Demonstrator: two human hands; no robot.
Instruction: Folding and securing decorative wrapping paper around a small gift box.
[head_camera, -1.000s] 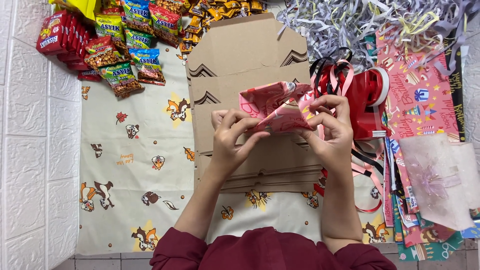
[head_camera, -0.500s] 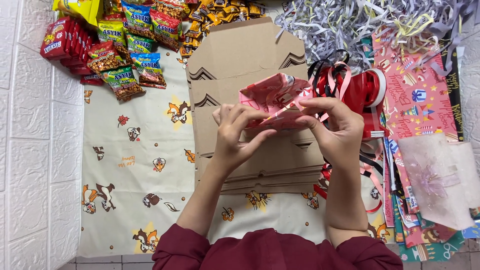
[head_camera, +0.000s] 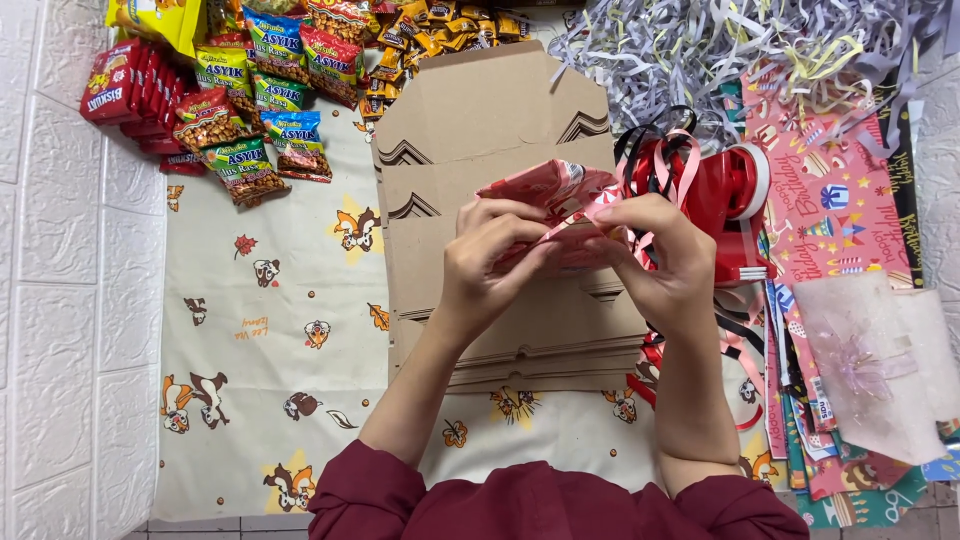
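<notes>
Head view: left hand (head_camera: 492, 262) and right hand (head_camera: 665, 262) pinch a small red-wrapped parcel (head_camera: 556, 205) from both sides, lifted above the flat cardboard stack (head_camera: 500, 150), apparently so the fingers can reach its folds

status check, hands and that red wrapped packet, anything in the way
Left hand and right hand both pinching the red wrapped packet. Packet held above the cardboard stack. Red ribbon spool close by the right hand.

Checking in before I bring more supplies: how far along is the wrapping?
In hand: both hands, left hand and right hand, fold a small red-pink wrapped parcel above the stack of flat cardboard boxes. Left: boxes unassembled, snack packets still piled, paper shreds loose. No finished package visible.
</notes>
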